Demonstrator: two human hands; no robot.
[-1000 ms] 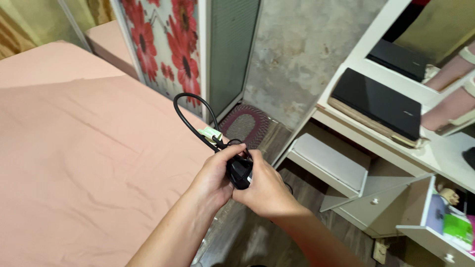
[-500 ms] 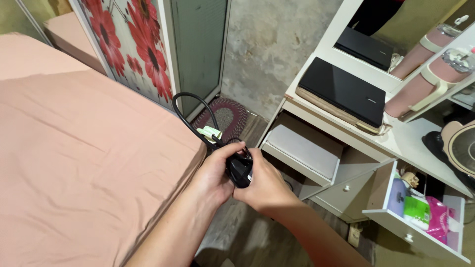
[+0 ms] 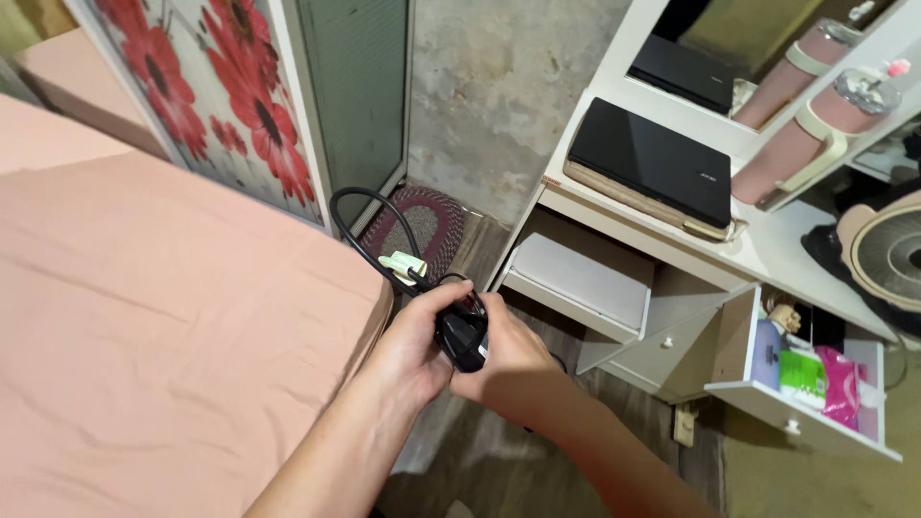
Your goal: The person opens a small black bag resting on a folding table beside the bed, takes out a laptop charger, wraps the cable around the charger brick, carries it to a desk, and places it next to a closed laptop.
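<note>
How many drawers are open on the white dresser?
2. One wide drawer hangs open under the laptop; one small drawer at right holds toiletries. Others may be cut off by the frame.

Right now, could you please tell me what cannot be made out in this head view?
- Black power adapter: mostly covered by the left hand and right hand.
- Black cable: its far end is hidden inside the hands.
- Open drawer: contents too small to identify.
- Fan: cut off by the right edge.

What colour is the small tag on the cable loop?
Pale green, on the black cable tag, seen from the head view.
</note>
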